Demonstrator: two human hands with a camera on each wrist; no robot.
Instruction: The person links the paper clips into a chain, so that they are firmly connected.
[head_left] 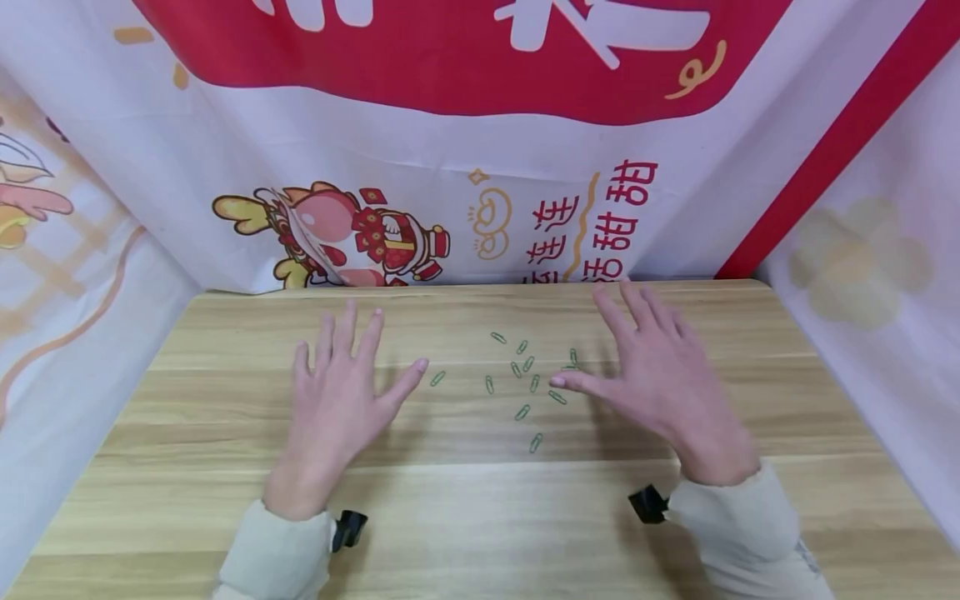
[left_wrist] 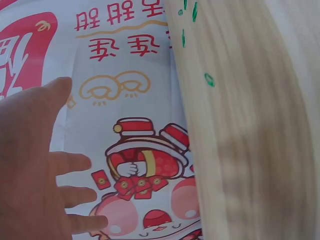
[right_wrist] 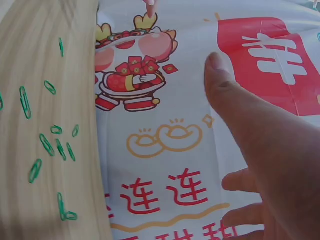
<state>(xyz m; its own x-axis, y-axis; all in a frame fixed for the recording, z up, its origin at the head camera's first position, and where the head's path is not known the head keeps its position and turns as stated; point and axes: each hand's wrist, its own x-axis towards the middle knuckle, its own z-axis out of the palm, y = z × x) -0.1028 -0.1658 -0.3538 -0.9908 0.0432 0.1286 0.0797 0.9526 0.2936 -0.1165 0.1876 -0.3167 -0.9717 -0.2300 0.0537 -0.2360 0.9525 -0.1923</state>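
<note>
Several green paper clips lie scattered over the middle of the wooden table, among them one paper clip (head_left: 522, 412) towards the front of the group. My left hand (head_left: 341, 408) is held over the left part of the table with its fingers spread, holding nothing. A single paper clip (head_left: 438, 379) lies just right of its thumb tip. On the other side, my right hand (head_left: 660, 379) also has spread fingers and nothing in it. Its thumb overlaps the right edge of the clip group in the head view. The right wrist view shows a paper clip (right_wrist: 25, 102) left of that hand.
Behind the wooden table (head_left: 450, 525) hangs a white and red printed cloth (head_left: 420, 146) reaching down to its back edge. More printed cloth (head_left: 862, 267) closes off the right side, and another cloth (head_left: 67, 275) the left. Small black devices (head_left: 349, 530) sit at both sleeve cuffs.
</note>
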